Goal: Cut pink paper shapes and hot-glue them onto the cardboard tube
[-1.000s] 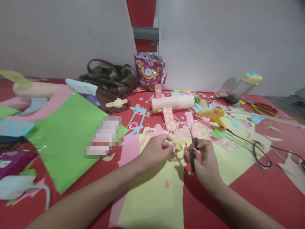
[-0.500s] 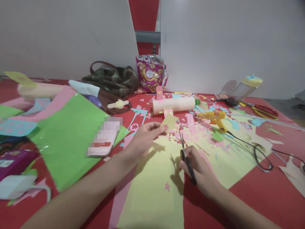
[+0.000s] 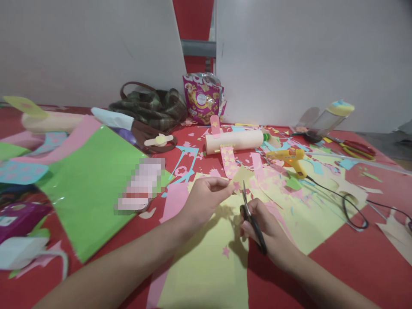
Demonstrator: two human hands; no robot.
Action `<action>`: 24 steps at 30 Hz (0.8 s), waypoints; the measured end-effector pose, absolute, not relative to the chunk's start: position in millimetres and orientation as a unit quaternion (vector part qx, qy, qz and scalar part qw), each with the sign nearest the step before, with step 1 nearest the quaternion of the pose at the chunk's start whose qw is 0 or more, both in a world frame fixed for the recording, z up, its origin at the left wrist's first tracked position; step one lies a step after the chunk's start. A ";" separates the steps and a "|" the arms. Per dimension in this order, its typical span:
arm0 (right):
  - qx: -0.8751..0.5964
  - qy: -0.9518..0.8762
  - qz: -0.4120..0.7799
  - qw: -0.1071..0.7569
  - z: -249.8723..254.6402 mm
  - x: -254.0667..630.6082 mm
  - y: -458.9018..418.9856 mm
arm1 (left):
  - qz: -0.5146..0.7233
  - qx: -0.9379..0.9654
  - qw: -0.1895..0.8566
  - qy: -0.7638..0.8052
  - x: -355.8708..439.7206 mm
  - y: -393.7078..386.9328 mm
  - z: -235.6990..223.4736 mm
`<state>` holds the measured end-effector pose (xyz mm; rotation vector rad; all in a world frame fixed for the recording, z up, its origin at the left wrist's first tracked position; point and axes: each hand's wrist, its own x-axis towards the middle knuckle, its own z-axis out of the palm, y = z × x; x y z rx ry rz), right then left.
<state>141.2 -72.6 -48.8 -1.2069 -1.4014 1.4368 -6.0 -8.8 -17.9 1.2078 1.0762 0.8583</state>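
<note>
My left hand [image 3: 204,199] pinches a small yellow paper piece [image 3: 243,175] with a pink star by the fingertips. In my right hand [image 3: 267,225] are black-handled scissors [image 3: 255,225], their narrow blades pointing up and away from me. The blade tips overlap the yellow piece in the picture; whether they touch it I cannot tell. Beneath both hands lies a large yellow sheet [image 3: 206,270], on which rests a loose pink star [image 3: 225,252]. Beyond my hands lies a cream paper tube [image 3: 238,141] with a pink star-dotted strip [image 3: 228,161] at its near side.
To the right, a yellow glue gun [image 3: 289,159] trails its black cord among paper scraps. A phone [image 3: 141,184] lies on a green sheet [image 3: 86,189] at left. Farther back stand a purple snack bag [image 3: 202,98] and a clear container [image 3: 328,122]. Red-handled pliers [image 3: 358,147] lie far right.
My left hand has moved right and toward me with the yellow piece, bringing it close to the scissor blades. More of the star-dotted strip now shows. The right hand has barely shifted.
</note>
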 end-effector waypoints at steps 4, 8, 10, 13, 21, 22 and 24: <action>-0.463 -0.532 0.590 0.392 -49.1 140.9 -73.1 | 0.371 0.497 0.629 0.469 -3.6 -12.6 -18.8; -0.461 -0.533 0.592 0.391 -47.7 140.6 -74.3 | 0.370 0.491 0.634 0.469 -2.3 -14.4 -19.7; -0.461 -0.533 0.591 0.392 -47.2 140.5 -74.5 | 0.376 0.477 0.642 0.468 -0.8 -15.5 -20.1; -0.464 -0.531 0.588 0.398 -47.2 139.9 -73.6 | 0.397 0.434 0.660 0.467 2.5 -17.4 -21.4; -0.467 -0.521 0.592 0.400 -49.0 136.5 -73.7 | 0.421 0.362 0.694 0.458 8.2 -19.6 -24.8; -0.468 -0.520 0.593 0.400 -49.4 136.5 -74.4 | 0.421 0.358 0.696 0.459 8.5 -19.8 -24.7; -0.469 -0.516 0.594 0.400 -50.4 136.6 -75.4 | 0.418 0.350 0.703 0.457 8.8 -20.3 -24.3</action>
